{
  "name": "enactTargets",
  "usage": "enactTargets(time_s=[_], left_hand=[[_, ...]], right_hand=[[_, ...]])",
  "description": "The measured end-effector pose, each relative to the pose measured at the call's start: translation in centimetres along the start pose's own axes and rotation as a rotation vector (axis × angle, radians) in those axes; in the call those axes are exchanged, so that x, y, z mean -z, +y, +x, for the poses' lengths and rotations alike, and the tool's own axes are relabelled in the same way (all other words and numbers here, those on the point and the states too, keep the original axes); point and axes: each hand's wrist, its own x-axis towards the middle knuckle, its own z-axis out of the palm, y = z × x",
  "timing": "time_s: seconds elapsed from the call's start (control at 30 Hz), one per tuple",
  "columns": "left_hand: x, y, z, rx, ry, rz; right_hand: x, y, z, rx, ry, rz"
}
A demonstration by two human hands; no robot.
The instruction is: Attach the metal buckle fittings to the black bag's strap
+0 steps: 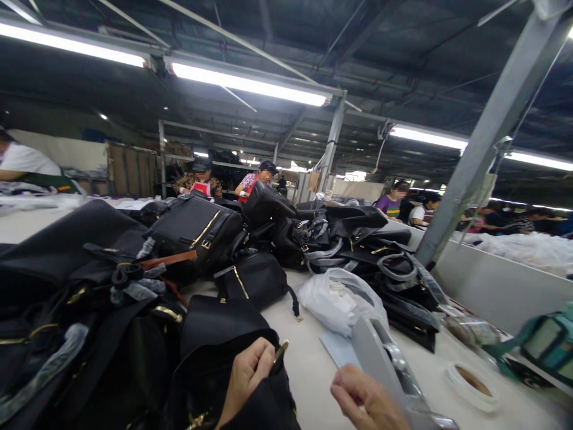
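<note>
My left hand [250, 373] is closed on the edge of a black bag [224, 325] with gold hardware, which stands at the bottom centre with its mouth gaping. A gold metal piece [281, 352] juts up beside my fingertips. To the right, apart from the bag, my right hand [364, 397] has its fingers curled together; whatever they may hold does not show. Just beyond it stands a grey dispenser-like device [380, 352] with a light blue sheet [335, 348] by its far end. Behind that lies a white plastic bag [342, 298] with pale pieces inside.
Black bags [197, 230] with wrapped straps are heaped across the left and back of the white table [298, 352]. A tape roll [471, 387] and a green bag [537, 343] are at right. A metal post [478, 131] rises there. Several people work beyond.
</note>
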Motion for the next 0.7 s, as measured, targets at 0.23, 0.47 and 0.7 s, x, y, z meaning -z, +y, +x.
enactTargets(time_s=[0.23, 0.47, 0.7], left_hand=[[0.7, 1.2, 0.8, 0.078, -0.068, -0.113], [2.1, 4.4, 2.0, 0.117, -0.088, -0.160], [6.8, 9.9, 0.7, 0.098, 0.125, -0.048]], right_hand=[[2.5, 1.8, -3.1, -0.201, -0.043, -0.351], [0.2, 1.1, -3.7, 0.083, 0.022, -0.216], [2.4, 0.8, -9.7, 0.015, -0.218, 0.082]])
